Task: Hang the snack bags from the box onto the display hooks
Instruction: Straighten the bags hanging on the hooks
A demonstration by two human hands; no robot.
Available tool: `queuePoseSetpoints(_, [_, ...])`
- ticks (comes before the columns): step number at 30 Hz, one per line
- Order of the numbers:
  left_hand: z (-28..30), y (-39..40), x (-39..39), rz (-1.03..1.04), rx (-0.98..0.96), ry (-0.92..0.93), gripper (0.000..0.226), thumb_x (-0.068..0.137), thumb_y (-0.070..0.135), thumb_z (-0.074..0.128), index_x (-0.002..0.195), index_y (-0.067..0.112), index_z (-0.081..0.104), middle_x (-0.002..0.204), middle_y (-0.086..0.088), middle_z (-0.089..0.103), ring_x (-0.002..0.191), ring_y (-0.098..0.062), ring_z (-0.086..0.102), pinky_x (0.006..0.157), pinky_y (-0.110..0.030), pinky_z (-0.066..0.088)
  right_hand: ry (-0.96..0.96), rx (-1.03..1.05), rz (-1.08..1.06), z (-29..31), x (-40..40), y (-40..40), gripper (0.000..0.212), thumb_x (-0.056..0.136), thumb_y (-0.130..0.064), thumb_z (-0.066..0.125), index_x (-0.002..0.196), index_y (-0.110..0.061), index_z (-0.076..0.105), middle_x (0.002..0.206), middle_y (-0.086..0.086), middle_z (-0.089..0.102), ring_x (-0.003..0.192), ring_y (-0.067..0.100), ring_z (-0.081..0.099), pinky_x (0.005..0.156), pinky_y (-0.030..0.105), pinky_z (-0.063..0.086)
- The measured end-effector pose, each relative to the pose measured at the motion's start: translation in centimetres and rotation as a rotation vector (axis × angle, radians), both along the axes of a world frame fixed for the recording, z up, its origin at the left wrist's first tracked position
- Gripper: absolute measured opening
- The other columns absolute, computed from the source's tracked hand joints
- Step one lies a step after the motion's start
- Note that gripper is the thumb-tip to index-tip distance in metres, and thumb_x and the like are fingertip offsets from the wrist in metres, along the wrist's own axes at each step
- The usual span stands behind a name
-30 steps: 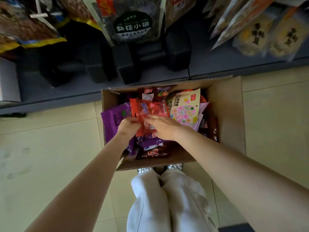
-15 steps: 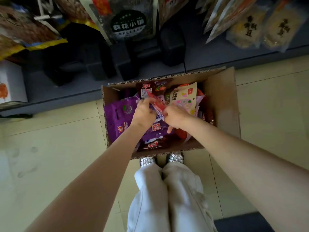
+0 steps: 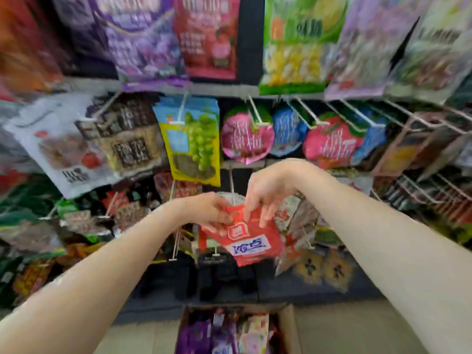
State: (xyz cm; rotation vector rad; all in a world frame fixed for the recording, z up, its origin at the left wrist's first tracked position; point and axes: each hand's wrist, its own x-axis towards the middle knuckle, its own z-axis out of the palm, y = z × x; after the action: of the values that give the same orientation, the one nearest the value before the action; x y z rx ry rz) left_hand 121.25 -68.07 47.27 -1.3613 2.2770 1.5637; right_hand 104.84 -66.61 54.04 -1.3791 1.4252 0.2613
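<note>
Reading from the left, we have a crowded wall of hanging packets, among them a pale bag (image 3: 63, 152) and a dark bag (image 3: 127, 134) tilted on their pegs, then a yellow grape bag (image 3: 194, 141) just above our hands. Our left hand (image 3: 208, 213) pinches the top left corner of the red snack bag (image 3: 249, 236), and our right hand (image 3: 268, 195) pinches its top edge from above, fingers curled down over it. So both hands hold that 1 bag, up in front of the rack and close to a thin display hook (image 3: 232, 186) that juts out just above its top edge.

The main risk, as we judge it, is missing the hang hole: the frame is blurred, we cannot see the hole at all, and our fingers may be covering it. If the hook tip meets foil instead of the hole, the bag could crumple or slip from 2 light pinches and fall. It might then land in the box (image 3: 288, 325) below, or on the floor beside it.

Room is tight. Packets hang close on both sides of the hook, and the grape bag's lower edge sits near our left knuckles, so a wide swing could knock neighbours off their pegs. To the right, bare wire hooks (image 3: 421, 190) stick outward near our right forearm; we think a careless lift could snag on them. The clearest approach seems straight along the hook.
</note>
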Motion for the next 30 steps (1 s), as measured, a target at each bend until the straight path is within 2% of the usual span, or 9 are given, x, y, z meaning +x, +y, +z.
queuePoseSetpoints(4, [13.5, -1.0, 2.9, 0.109, -0.054, 0.186, 0.013, 0.094, 0.020, 0.052, 0.082, 0.018, 0.057, 0.061, 0.008, 0.064, 0.052, -0.001, 0.062, 0.047, -0.010, 0.045, 0.051, -0.307, 0.013, 12.8, 3.1, -1.4, 0.015, 0.088, -0.013, 0.062, 0.089, 0.002, 0.065, 0.091, 0.019, 0.070, 0.059, 0.020, 0.071, 0.070, 0.030, 0.059])
queuePoseSetpoints(7, [19.6, -1.4, 7.0, 0.228, -0.154, 0.333, 0.023, 0.095, 0.017, 0.049, 0.073, 0.017, 0.052, 0.048, 0.009, 0.059, 0.048, -0.002, 0.063, 0.043, -0.010, 0.045, -0.018, -0.521, -0.009, 18.7, 6.8, -1.7, 0.020, 0.091, -0.016, 0.061, 0.078, 0.000, 0.061, 0.068, 0.006, 0.066, 0.047, 0.019, 0.067, 0.047, 0.021, 0.054])
queuePoseSetpoints(9, [21.3, -1.7, 8.9, 0.279, -0.244, 0.342, 0.026, 0.096, 0.013, 0.048, 0.070, 0.015, 0.048, 0.051, 0.004, 0.056, 0.042, -0.002, 0.061, 0.040, -0.011, 0.045, -0.050, -0.610, -0.017, 19.8, 8.9, -1.9, 0.023, 0.090, -0.017, 0.062, 0.073, -0.001, 0.058, 0.064, 0.007, 0.063, 0.041, 0.017, 0.064, 0.040, 0.020, 0.049])
queuePoseSetpoints(12, [23.8, -2.4, 14.0, 0.351, -0.447, 0.305, 0.024, 0.096, 0.011, 0.048, 0.071, 0.012, 0.050, 0.064, -0.008, 0.054, 0.039, -0.004, 0.060, 0.041, -0.014, 0.049, -0.037, -0.752, 0.034, 21.2, 14.0, -3.5, 0.027, 0.090, -0.018, 0.062, 0.069, -0.002, 0.056, 0.074, 0.017, 0.062, 0.039, 0.017, 0.063, 0.038, 0.021, 0.048])
queuePoseSetpoints(15, [26.2, -2.7, 19.7, 0.386, -0.768, 0.118, 0.019, 0.094, 0.021, 0.052, 0.079, 0.012, 0.061, 0.065, -0.003, 0.064, 0.043, -0.002, 0.060, 0.046, -0.015, 0.049, -0.029, -0.852, 0.055, 23.2, 19.6, -4.6, 0.028, 0.090, -0.023, 0.062, 0.070, -0.004, 0.056, 0.075, 0.017, 0.066, 0.044, 0.017, 0.066, 0.041, 0.021, 0.049])
queuePoseSetpoints(18, [28.5, -3.2, 25.1, 0.450, -1.162, -0.135, 0.027, 0.092, 0.033, 0.051, 0.081, 0.014, 0.066, 0.079, -0.005, 0.068, 0.068, -0.017, 0.064, 0.057, -0.026, 0.041, -0.083, -0.960, 0.044, 24.9, 25.5, -5.5, 0.033, 0.092, -0.024, 0.059, 0.066, -0.003, 0.054, 0.072, 0.019, 0.066, 0.051, 0.022, 0.068, 0.045, 0.025, 0.053])
queuePoseSetpoints(21, [29.9, -4.4, 29.9, 0.548, -1.367, -0.201, 0.028, 0.094, 0.034, 0.047, 0.078, 0.014, 0.060, 0.088, -0.007, 0.069, 0.077, -0.027, 0.058, 0.064, -0.030, 0.032, -0.094, -1.092, 0.027, 25.6, 31.3, -6.8, 0.031, 0.094, -0.019, 0.055, 0.069, -0.001, 0.056, 0.082, 0.023, 0.067, 0.071, 0.033, 0.069, 0.069, 0.038, 0.059])
queuePoseSetpoints(24, [30.2, -6.1, 33.6, 0.600, -1.395, -0.182, 0.029, 0.096, 0.032, 0.044, 0.084, 0.011, 0.060, 0.090, -0.010, 0.069, 0.076, -0.028, 0.059, 0.064, -0.030, 0.032, 0.010, -1.342, 0.046, 25.2, 35.7, -8.0, 0.022, 0.093, -0.017, 0.054, 0.086, 0.000, 0.068, 0.097, 0.021, 0.069, 0.092, 0.035, 0.066, 0.088, 0.042, 0.051])
queuePoseSetpoints(30, [29.7, -10.0, 36.7, 0.721, -1.315, -0.042, 0.028, 0.098, 0.025, 0.041, 0.100, 0.004, 0.058, 0.103, -0.017, 0.064, 0.095, -0.034, 0.058, 0.070, -0.033, 0.033, 0.041, -1.476, -0.088, 24.2, 40.8, -11.3, 0.025, 0.095, -0.017, 0.049, 0.094, 0.004, 0.064, 0.095, 0.022, 0.068, 0.088, 0.036, 0.067, 0.083, 0.044, 0.053])
